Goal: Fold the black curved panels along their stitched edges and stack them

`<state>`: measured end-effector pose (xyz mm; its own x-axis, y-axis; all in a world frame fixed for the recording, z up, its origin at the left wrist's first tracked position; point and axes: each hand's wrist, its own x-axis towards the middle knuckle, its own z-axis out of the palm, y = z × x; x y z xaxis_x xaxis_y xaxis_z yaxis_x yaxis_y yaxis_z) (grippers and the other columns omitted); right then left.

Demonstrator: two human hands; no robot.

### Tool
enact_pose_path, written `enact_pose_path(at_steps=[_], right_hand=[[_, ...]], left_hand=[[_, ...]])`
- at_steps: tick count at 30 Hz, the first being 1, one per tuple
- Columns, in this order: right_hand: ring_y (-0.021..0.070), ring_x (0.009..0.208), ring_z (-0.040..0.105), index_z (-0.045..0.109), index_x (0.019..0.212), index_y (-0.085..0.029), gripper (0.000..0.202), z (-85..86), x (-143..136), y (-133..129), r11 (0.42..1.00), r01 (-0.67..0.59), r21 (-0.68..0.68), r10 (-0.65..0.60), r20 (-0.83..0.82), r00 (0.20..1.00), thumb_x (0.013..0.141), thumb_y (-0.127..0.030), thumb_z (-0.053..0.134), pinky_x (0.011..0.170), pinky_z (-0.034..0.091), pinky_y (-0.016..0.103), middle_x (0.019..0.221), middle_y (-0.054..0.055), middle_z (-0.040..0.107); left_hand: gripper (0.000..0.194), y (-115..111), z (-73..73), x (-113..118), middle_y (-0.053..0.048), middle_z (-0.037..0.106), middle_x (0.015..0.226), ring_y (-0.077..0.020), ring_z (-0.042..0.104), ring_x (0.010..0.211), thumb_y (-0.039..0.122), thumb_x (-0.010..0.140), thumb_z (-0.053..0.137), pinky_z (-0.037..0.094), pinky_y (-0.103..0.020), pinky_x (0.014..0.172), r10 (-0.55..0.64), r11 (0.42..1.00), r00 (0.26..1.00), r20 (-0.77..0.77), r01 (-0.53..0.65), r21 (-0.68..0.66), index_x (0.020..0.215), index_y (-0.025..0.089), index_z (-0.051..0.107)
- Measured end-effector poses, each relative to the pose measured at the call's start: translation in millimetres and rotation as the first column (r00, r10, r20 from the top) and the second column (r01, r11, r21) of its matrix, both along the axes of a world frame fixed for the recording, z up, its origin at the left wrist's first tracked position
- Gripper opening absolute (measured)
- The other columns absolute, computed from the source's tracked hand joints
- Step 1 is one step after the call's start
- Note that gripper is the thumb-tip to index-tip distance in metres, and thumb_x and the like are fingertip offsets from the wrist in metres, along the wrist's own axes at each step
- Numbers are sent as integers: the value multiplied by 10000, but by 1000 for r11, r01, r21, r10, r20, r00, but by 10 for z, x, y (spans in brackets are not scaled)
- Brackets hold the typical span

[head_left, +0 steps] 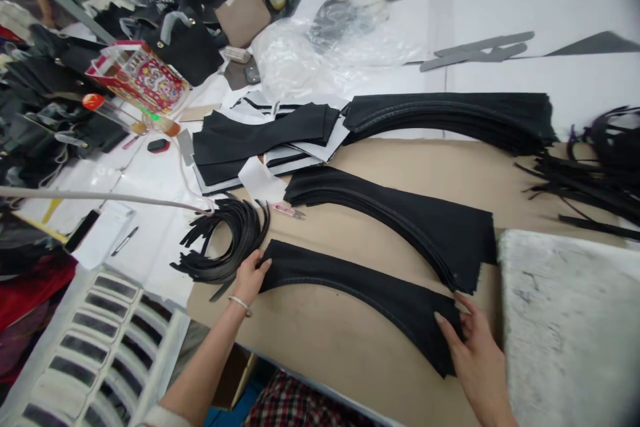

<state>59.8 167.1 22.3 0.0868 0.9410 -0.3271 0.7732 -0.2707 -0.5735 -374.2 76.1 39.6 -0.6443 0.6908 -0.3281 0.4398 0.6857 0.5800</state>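
Note:
A curved black leather-like panel point(350, 283) lies across the tan board in front of me. Its left end is pinched between the thumb and fingers of my left hand point(251, 275), which wears a bracelet at the wrist. At the panel's other end, my right hand point(473, 343) grips the edge, thumb on top and fingers at the far side. Just beyond is a stack of similar curved black panels point(390, 210), its right corner close to my right fingertips. A coil of black strips point(230, 247) sits beside my left hand.
Farther back lie another panel stack point(450, 117) and black pieces on white sheets point(260, 137). Small pink thread snips point(289, 211) rest on the tan board point(310, 327). A pale slab point(570, 327) stands at right, below tangled black strips point(600, 173). A slotted white rack point(105, 340) is at lower left.

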Motion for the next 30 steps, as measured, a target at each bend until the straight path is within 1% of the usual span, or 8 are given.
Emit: enact_pose_path(at_steps=[5,9,13,18,21,25,27,30], right_hand=[[232,827,579,403,1322,-216,611,22,12,-6,1000,-23,2,23,-91,996,823,-566,461,768,472,376,946,49,576],[214,802,570,378,1333,-203,582,-2,38,-21,999,-37,-17,35,-127,991,845,-510,458,771,462,364,916,39,557],[221,821,575,391,1325,-194,578,26,17,-25,999,-33,-14,32,-92,995,842,-505,453,762,459,360,929,45,557],[216,800,578,394,1323,-199,543,77,-26,-25,998,-58,-20,57,-51,997,860,-482,434,745,462,360,938,47,556],[226,847,576,393,1323,-192,534,71,-35,-31,999,-51,18,52,-55,997,862,-459,441,773,462,371,972,61,568],[244,993,552,381,1331,-181,521,50,-33,-50,996,-26,90,38,-135,990,865,-403,449,869,446,405,1109,96,562],[240,1015,549,382,1332,-184,516,37,-26,-64,995,-17,102,32,-147,989,860,-376,459,883,448,407,1142,98,559],[239,1037,547,373,1348,-198,524,19,-15,-84,994,-17,111,31,-133,991,854,-347,465,882,459,411,1178,98,548]], left_hand=[[342,-25,32,-35,46,463,595,-149,489,615,527,689,563,405,-240,596,-53,999,991,126,52,10,629,214,439],[336,-25,65,-69,36,520,625,-160,516,628,537,688,558,426,-250,610,-105,994,985,137,109,-21,653,212,476],[315,-13,62,-81,35,518,621,-163,519,623,522,723,523,415,-252,609,-160,983,985,60,164,-81,669,217,466],[250,4,28,-50,43,459,576,-168,496,577,465,764,491,369,-261,586,-211,962,971,-111,186,-198,687,235,433],[209,14,8,-2,14,529,654,-192,542,619,442,775,483,370,-274,602,-243,946,953,-182,191,-261,747,236,456],[194,30,0,55,-41,605,816,-232,597,712,421,794,458,392,-298,643,-264,929,933,-247,177,-325,821,230,473],[196,46,11,61,-39,598,782,-237,600,694,423,805,451,395,-302,626,-275,919,926,-260,174,-354,816,228,470],[201,75,47,53,-7,553,661,-225,585,628,430,812,460,393,-297,589,-300,904,918,-260,187,-385,783,231,463]])
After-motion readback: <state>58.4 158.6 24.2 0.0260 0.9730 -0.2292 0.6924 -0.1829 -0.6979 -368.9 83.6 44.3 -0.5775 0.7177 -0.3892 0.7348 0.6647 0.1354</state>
